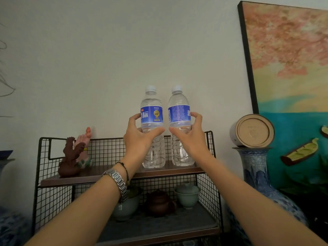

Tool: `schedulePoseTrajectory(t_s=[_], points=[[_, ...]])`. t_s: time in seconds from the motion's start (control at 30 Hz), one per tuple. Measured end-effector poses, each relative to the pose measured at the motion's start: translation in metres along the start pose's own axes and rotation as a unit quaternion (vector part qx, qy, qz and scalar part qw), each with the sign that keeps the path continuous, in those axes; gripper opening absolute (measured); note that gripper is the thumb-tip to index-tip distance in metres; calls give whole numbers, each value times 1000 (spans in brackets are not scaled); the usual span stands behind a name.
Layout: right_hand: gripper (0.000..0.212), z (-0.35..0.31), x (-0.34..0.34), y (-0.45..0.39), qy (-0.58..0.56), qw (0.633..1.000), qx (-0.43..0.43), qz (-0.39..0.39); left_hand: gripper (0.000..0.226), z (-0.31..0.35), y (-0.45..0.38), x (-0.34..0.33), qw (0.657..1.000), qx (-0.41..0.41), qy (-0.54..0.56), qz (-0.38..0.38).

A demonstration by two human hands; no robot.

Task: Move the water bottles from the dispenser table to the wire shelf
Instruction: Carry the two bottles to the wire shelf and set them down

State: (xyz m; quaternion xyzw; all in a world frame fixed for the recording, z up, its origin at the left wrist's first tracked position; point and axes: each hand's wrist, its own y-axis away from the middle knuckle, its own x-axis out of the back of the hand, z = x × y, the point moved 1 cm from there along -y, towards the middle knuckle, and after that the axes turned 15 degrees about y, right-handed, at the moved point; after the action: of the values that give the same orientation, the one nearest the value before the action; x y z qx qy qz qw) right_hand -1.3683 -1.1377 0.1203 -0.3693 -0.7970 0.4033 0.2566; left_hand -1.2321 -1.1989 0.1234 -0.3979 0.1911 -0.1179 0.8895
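Clear plastic under both sets of fingers: left hand (pixel 140 137) wraps the left water bottle (pixel 153 128), thumb across the front just below the blue label, index finger curled round the label's 9 o'clock edge. Right hand (pixel 190 137) mirrors it on the right water bottle (pixel 180 126), thumb across the front under the label, fingers hooked on the label's 3 o'clock edge. Both grips look closed on the bottles, contact at mid-body. Thumb tips point at each other, nearly touching across the gap between bottles.

Bottles upright, white caps at 12 o'clock, side by side and just apart. Bases sit on or just at the brown top board of the wire shelf (pixel 42 167), right half of it; can't tell if full weight is down.

Left wrist has a metal watch (pixel 118 183) and a dark cord bracelet.

At 9 o'clock of the bottles, same board: brown rooster figurine (pixel 70 160) with a pink one behind. Lower tier at 6 o'clock: dark teapot (pixel 159 203), pale green lidded cup (pixel 187 195). At 3 o'clock: blue-white vase (pixel 257 171), painting (pixel 291 68) on the wall.
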Motion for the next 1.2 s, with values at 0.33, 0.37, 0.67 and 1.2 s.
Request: schedulePoseTrajectory(t_s=[0.33,0.37,0.67,1.2], points=[[71,8,-8,-2,43,999,8,16,78,-6,-3,1,998,32,27,-51],[72,6,-7,-1,46,999,10,13,78,-5,-3,1,998,33,28,-56],[91,0,12,31,218,971,100,19,84,1,10,23,991,10,-85,-106],[65,5,11,27,319,946,55,-25,86,0,9,33,982,-9,-114,-151]])
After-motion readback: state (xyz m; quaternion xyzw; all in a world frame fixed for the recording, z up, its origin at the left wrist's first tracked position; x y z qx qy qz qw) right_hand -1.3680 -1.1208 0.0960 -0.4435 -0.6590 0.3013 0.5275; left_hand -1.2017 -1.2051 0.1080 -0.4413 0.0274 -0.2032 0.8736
